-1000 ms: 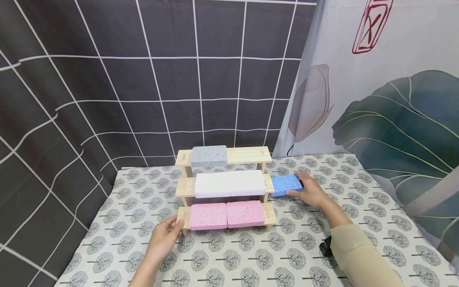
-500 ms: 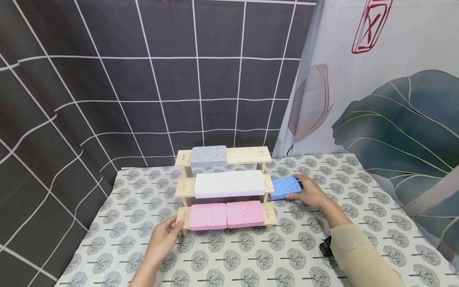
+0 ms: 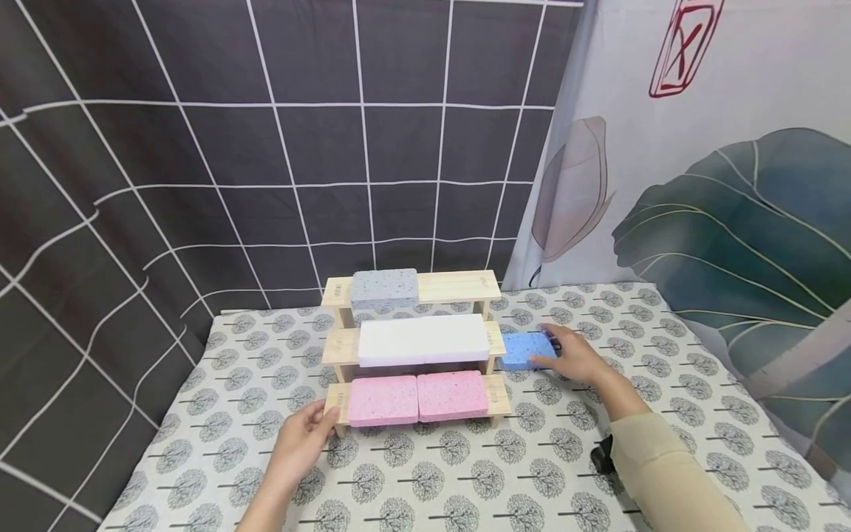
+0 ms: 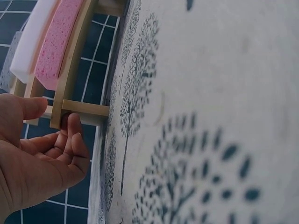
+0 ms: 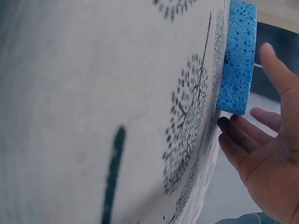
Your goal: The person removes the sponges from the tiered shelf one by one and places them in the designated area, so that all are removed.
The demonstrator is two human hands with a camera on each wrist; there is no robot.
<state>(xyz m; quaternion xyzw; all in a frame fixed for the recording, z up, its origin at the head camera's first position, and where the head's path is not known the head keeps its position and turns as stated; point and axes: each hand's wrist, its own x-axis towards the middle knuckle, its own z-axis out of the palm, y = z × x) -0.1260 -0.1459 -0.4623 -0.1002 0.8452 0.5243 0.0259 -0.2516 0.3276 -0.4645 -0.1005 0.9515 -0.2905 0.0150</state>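
Observation:
A three-step wooden shelf [image 3: 340,346] stands on the cloth. My left hand [image 3: 301,442] holds the left end of its lowest step, thumb over the board and curled fingers at its underside in the left wrist view. Just right of the shelf a blue sponge [image 3: 522,350] lies on the cloth. My right hand [image 3: 573,356] is at the sponge's right end; in the right wrist view its thumb and fingers are spread, with a gap to the sponge. Two pink sponges [image 3: 384,401] fill the bottom step, white blocks [image 3: 422,340] the middle one, and a grey sponge [image 3: 384,288] the top left.
A tree-print cloth [image 3: 425,480] covers the table. Behind hangs a dark curtain with a white grid [image 3: 319,148], and a pale leaf-print curtain [image 3: 638,222] hangs to the right. A small black object [image 3: 602,455] shows beside the right sleeve.
The blue sponge was tilted in my right hand and now lies flat on the cloth, let go. My left hand keeps its hold on the shelf. The head view has shifted slightly.

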